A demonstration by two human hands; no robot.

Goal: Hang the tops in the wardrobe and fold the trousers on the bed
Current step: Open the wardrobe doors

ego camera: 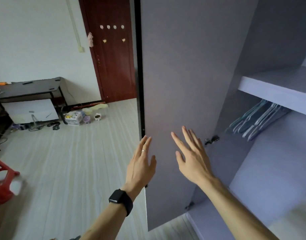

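The wardrobe door [180, 87] stands open, its grey inner face toward the camera; the left hand [140, 163] reaches its outer edge with straight fingers [146, 142]; the right hand [192, 156] spreads flat before the panel; empty hangers [257, 120] hang under the shelf [277, 90].

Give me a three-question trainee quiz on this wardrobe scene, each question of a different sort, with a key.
1. True or false: the wardrobe door stands open.
2. Where are the hangers? A: on the floor. B: inside the wardrobe, below the shelf. C: on the red stool.
3. Fill in: the left hand has a black ___ on its wrist; like the right hand, it holds nothing.
Key: 1 true; 2 B; 3 watch.
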